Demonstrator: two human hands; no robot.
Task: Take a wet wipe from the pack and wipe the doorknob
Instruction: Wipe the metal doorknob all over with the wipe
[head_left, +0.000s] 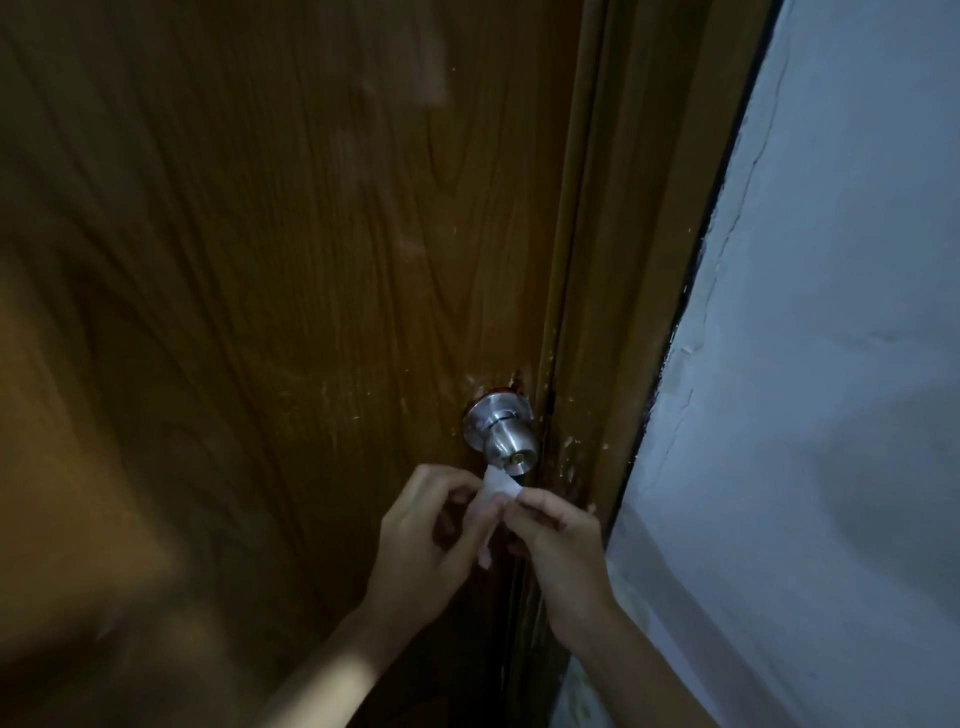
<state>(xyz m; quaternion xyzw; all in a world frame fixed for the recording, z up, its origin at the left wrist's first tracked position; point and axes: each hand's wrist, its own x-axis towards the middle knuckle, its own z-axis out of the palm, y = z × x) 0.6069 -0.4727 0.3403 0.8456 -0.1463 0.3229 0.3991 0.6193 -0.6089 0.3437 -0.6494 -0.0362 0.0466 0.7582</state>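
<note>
A round silver doorknob sticks out of a brown wooden door, near its right edge. Just below the knob a small white wet wipe is held between both hands. My left hand pinches its left side and my right hand pinches its right side with thumb and fingers. The wipe's top corner almost reaches the knob's underside; whether it touches is unclear. The wipe pack is not in view.
The wooden door frame runs down beside the knob, with chipped paint specks around the latch. A pale cracked wall fills the right side. The scene is dim.
</note>
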